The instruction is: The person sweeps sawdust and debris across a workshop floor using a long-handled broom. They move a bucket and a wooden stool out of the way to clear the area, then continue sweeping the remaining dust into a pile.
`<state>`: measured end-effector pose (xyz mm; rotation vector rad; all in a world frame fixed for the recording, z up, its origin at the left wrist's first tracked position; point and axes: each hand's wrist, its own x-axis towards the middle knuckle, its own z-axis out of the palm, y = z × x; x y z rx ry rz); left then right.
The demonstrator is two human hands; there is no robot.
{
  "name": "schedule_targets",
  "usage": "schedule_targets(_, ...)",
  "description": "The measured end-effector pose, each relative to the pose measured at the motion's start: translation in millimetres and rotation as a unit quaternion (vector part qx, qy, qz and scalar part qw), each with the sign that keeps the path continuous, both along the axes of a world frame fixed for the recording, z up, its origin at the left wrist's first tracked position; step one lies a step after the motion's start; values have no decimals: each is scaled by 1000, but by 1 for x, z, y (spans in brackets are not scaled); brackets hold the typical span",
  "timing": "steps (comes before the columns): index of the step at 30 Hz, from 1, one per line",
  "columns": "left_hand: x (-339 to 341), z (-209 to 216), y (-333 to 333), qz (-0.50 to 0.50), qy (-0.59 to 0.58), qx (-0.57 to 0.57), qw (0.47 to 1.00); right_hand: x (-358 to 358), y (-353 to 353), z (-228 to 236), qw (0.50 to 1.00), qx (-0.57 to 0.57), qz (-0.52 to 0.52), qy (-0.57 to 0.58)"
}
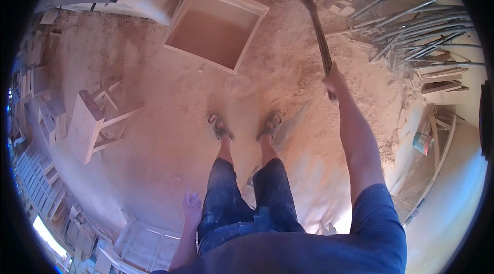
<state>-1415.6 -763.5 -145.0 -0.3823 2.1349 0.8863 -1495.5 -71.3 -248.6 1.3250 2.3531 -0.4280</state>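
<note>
The right hand (pixel 335 82) grips a long, dark broom-like bundle (pixel 321 40) near its lower end; the bundle extends forward between a shallow wooden box (pixel 216 29) and a heap of poles (pixel 424 29); the left hand (pixel 192 207) hangs loosely open beside the left leg (pixel 224 186); whether the bundle touches the dusty floor (pixel 170 119), I cannot tell

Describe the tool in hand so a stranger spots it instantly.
Find the pile of grey poles, upper right. Left of it, the right hand grips a long, dark, broom-like tool. Unlike the poles, it is held, its far end bending leftward.
</note>
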Motion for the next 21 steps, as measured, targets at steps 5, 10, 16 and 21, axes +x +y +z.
schedule_targets(5,31,-7,-13,51,-35,-26,998,-128,5,-68,995,-96,11,0)
schedule_targets(10,79,-21,-9,83,-82,-30,993,-31,-71,-74,984,-11,159,-76)
schedule_targets(16,77,-16,39,97,-115,28,988,140,-91,30,982,-48,127,-129)
schedule_targets(21,69,-25,74,61,-86,32,994,33,-40,-7,993,-16,102,-49)
